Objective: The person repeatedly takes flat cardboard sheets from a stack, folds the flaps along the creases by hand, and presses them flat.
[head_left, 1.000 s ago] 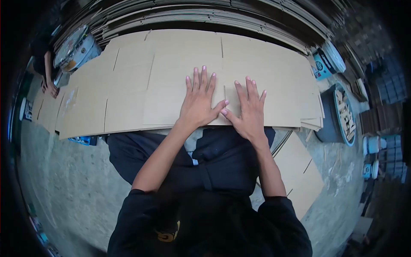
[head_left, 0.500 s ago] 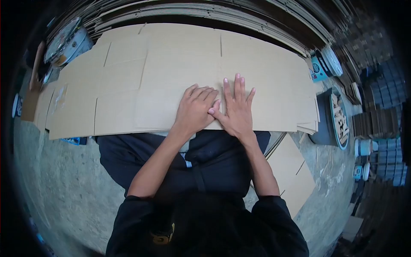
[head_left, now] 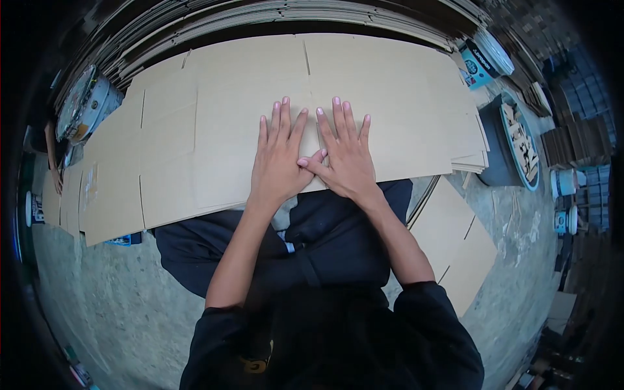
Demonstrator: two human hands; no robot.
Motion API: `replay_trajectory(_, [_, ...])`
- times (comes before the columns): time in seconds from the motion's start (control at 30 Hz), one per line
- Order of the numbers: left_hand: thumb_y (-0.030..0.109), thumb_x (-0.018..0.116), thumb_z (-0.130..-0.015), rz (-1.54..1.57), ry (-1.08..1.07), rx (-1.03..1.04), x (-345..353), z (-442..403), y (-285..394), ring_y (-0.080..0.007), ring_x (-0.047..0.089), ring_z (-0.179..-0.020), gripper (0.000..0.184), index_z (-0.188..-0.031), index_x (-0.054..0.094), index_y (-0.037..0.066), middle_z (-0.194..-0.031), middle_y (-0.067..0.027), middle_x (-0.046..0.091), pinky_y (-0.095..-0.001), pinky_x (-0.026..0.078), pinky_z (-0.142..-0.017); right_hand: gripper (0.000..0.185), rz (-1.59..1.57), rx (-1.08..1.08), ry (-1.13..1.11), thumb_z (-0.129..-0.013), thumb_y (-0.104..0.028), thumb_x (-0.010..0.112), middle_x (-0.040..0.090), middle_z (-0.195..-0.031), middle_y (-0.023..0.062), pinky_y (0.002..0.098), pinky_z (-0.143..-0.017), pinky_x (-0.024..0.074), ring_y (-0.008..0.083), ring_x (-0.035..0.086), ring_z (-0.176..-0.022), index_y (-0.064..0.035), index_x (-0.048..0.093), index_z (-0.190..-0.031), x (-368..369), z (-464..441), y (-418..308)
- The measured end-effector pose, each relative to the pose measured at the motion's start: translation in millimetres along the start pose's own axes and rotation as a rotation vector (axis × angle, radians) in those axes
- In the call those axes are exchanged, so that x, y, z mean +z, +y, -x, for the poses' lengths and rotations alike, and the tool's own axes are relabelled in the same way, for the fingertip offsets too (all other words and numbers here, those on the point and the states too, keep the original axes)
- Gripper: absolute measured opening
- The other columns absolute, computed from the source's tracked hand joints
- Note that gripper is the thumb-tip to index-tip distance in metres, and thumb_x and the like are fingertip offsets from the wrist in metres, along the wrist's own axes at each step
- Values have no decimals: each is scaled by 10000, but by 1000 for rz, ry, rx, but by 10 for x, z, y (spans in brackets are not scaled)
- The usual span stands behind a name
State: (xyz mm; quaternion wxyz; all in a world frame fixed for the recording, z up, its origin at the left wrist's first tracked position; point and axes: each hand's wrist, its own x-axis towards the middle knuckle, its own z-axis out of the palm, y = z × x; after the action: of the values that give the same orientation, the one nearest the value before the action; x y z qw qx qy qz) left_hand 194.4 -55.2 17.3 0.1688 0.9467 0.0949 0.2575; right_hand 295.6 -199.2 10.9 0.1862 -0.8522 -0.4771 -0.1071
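Note:
A wide, flat cardboard sheet with slits and crease lines lies across the space in front of my lap, on top of other sheets whose edges show at the right. My left hand rests flat on it near its front edge, fingers stretched forward and apart. Beside it, my right hand also lies flat with spread fingers. The two thumbs meet or overlap between the hands. Neither hand grips anything; what lies under the palms is hidden.
Stacked cardboard runs along the back. A tub of cardboard scraps stands at the right, near a blue-and-white bucket. At the left is another bucket. More cut cardboard lies on the floor at lower right.
My left hand has gone from bent fingers to flat, stretched ones. My right hand stays spread on the cardboard. The whole view has shifted and tilted a little.

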Motion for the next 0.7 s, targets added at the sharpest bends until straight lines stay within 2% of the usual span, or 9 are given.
replay_trajectory(0.07, [510,680,-946,-33,-14,3,6,-3,-9,-445,187,-1607,865,-1627,384,66,-1722,-273,212,-600,163,-1287,1020,-6,8,-24,-946,-752,531,107,-1762,227,667,-1264,-24,406,84,-1636,-118,248,-1693,-14,-1,-2])
replay_trajectory(0.17, [526,684,-943,-30,-14,2,-2,-10,-1,-473,139,-1611,909,-1648,342,64,-1722,-295,183,-619,149,-1283,1014,-12,11,-18,-947,-749,532,113,-1762,224,663,-1266,-23,400,83,-1637,-117,257,-1691,-6,3,0])
replay_trajectory(0.37, [541,682,-941,-31,-7,-2,-2,-8,3,-482,129,-1610,935,-1650,324,49,-1723,-302,170,-632,141,-1280,1004,-29,18,-17,-954,-741,527,126,-1759,228,662,-1267,-14,408,99,-1634,-108,263,-1688,-7,7,-3])
replay_trajectory(0.47, [508,727,-925,-3,-7,2,-8,-6,-6,-510,123,-1603,956,-1652,317,42,-1723,-318,151,-661,144,-1264,1008,-27,31,2,-947,-771,512,190,-1743,231,679,-1259,22,394,143,-1628,-86,329,-1664,-15,-9,-21])
replay_trajectory(0.7, [505,730,-922,9,-12,0,-19,0,-11,-511,132,-1601,965,-1658,305,48,-1717,-324,163,-643,157,-1268,1016,-16,37,-12,-944,-766,524,205,-1737,231,682,-1260,24,384,143,-1629,-74,328,-1661,7,-14,-26])
